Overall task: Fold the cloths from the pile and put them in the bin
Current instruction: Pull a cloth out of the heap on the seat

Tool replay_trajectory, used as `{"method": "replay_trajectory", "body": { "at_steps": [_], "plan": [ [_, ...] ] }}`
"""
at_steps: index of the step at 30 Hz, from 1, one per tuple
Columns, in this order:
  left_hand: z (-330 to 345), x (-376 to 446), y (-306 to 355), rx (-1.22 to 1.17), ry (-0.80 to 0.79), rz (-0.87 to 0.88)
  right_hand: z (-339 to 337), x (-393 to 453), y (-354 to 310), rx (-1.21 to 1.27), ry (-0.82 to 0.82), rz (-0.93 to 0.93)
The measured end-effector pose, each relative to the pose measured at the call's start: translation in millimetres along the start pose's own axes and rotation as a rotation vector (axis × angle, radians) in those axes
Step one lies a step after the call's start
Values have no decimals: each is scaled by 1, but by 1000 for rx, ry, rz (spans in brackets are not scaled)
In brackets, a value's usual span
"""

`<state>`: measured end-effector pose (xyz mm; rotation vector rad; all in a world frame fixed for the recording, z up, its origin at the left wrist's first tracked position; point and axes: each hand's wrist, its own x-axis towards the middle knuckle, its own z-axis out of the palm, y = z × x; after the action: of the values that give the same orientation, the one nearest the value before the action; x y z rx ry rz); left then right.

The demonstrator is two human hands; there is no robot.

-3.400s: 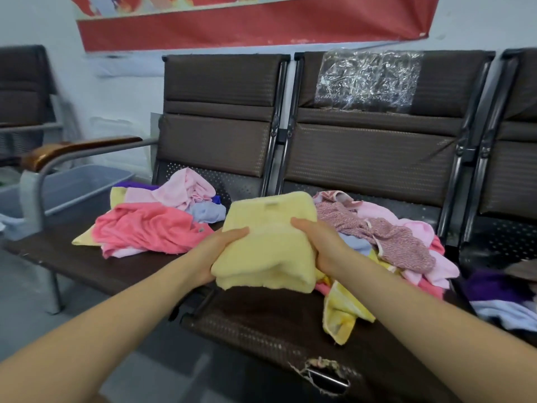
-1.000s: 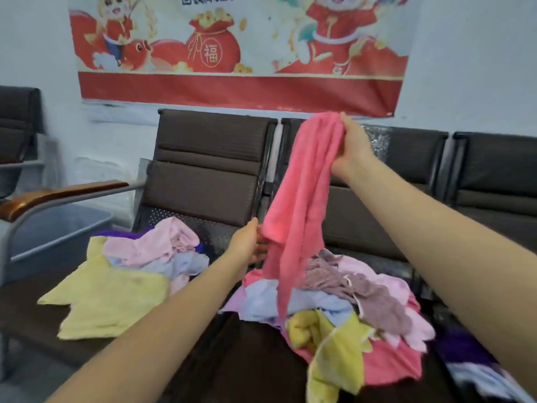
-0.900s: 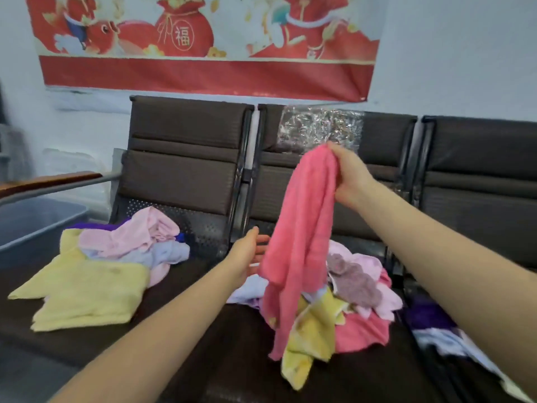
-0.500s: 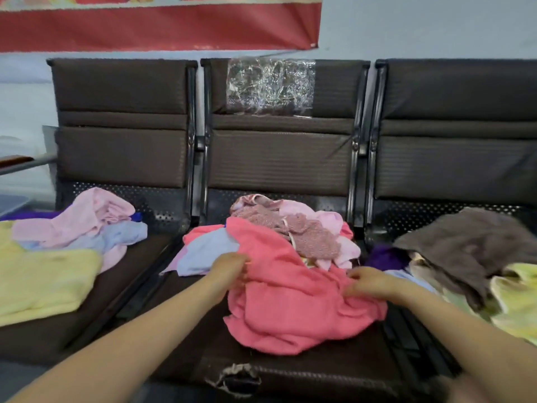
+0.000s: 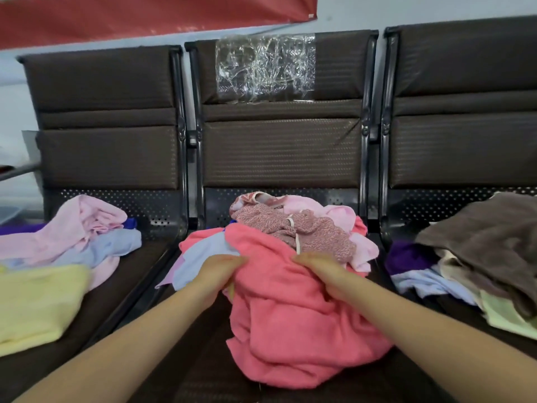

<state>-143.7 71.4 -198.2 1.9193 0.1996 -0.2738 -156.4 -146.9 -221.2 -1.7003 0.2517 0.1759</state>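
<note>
at the centre of the frame both hands grasp a coral pink cloth [image 5: 293, 312] bunched on the middle seat [image 5: 203, 362]: the left hand [image 5: 219, 271] clutches its upper left edge, the right hand [image 5: 322, 271] its upper right. just behind it sits the pile [image 5: 293, 225] of pink and speckled cloths. a yellow cloth [image 5: 37, 301] lies at lower left, a brown cloth [image 5: 491, 231] at right.

No legible text, label, brand, number or sign found. The red banner [image 5: 151, 16] on the wall shows plain colour only along its visible lower strip. The clear plastic film [image 5: 266, 69] on the middle chair back carries no readable print. The cloths bear no readable tags.
</note>
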Motion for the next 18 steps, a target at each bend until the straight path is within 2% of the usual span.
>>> {"method": "replay_trajectory", "body": {
  "at_steps": [3, 7, 9, 11, 14, 16, 17, 18],
  "plan": [
    [-5, -2, 3, -143, -1, 78, -11, -2, -12, 89, -16, 2],
    [-13, -8, 7, -352, 59, 173, -19, -11, -35, 184, 82, -197],
    [-18, -15, 9, -509, -11, 163, -20, -19, -37, 269, 51, -188],
    [-22, -26, 0, -528, -127, 112, -16, -29, -33, 325, 7, -144],
    [-30, -33, -27, -473, -210, -109, -11, -41, -22, 219, 27, -107],
    [-30, -37, -37, -216, -254, -244, -9, -47, -13, 97, -28, -13],
    [-34, -37, -47, -93, -354, -259, -7, -48, -3, 48, -69, 48],
    [-35, -34, -55, 66, -356, -273, -6, -52, 5, 6, -101, 110]
  ]
}}
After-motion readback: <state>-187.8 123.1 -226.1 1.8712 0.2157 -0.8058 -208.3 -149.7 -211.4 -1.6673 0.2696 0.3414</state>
